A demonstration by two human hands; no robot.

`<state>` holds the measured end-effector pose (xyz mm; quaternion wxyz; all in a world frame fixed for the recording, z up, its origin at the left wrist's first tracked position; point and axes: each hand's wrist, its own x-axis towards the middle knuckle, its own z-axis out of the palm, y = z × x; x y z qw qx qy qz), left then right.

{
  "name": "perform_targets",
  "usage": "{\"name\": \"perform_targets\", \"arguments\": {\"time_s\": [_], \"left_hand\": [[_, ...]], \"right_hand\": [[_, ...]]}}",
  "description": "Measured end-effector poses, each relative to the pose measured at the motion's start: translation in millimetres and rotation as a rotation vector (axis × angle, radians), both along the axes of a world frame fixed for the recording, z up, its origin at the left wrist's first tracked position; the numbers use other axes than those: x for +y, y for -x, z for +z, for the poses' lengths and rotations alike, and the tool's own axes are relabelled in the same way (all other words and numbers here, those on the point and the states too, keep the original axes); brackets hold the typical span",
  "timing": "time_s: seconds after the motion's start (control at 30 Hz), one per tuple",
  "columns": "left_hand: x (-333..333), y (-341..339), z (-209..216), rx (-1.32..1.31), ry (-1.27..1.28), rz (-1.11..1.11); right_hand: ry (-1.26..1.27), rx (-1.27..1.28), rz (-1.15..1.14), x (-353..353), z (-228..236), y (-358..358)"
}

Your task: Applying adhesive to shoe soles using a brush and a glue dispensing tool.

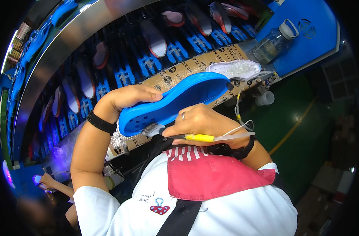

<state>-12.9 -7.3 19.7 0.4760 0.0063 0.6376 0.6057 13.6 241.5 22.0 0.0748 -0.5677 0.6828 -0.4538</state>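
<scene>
A blue clog-style shoe (175, 102) with round holes over its toe is held tilted in front of my chest. My left hand (134, 95) closes around its far side, the thumb over the rim. In my right hand (201, 122) is a brush (154, 129) with pale bristles, a dark handle and a yellow sleeve from which a thin whitish tube runs off. The bristles meet the shoe's rim by the holes; whether they press on it I cannot tell. Beyond the shoe lies a white shoe sole (234, 69) with clear lumps or film on it.
A ledge covered with printed brown cardboard (167, 78) runs behind the shoe. Past it, a curved rack carries several soles (152, 37) on blue clamps (148, 65). A clear bottle (271, 43) and a small white cup (265, 98) stand right. Another person's hand (48, 180) works at lower left.
</scene>
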Motion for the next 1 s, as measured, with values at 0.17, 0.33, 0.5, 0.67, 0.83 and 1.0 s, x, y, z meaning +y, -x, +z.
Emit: {"name": "perform_targets", "arguments": {"time_s": [0.17, 0.33, 0.5, 0.67, 0.83, 1.0], "left_hand": [[-7.3, -4.9, 2.9, 0.056, 0.074, -0.037], [-15.7, -10.9, -3.4, 0.014, 0.000, 0.030], [-21.0, -30.9, -18.0, -0.058, -0.060, 0.279], [-23.1, -44.3, -64.8, 0.183, -0.317, 0.489], [-9.2, -62.7, -93.9, 0.276, -1.108, 0.735], [-11.2, -79.6, -147.0, -0.150, -0.926, 1.007]], "right_hand": [[0.061, -0.096, 0.016, 15.7, 3.5, 5.5], [-0.028, -0.061, -0.020, 21.8, 0.8, 3.5], [0.079, -0.090, -0.179, 32.8, -7.6, 4.8], [-0.038, -0.136, -0.164, 45.6, -13.8, 4.9], [0.099, -0.181, -0.300, 48.9, -15.4, -0.9], [0.077, -0.201, -0.377, 49.0, -10.8, -4.6]]}}
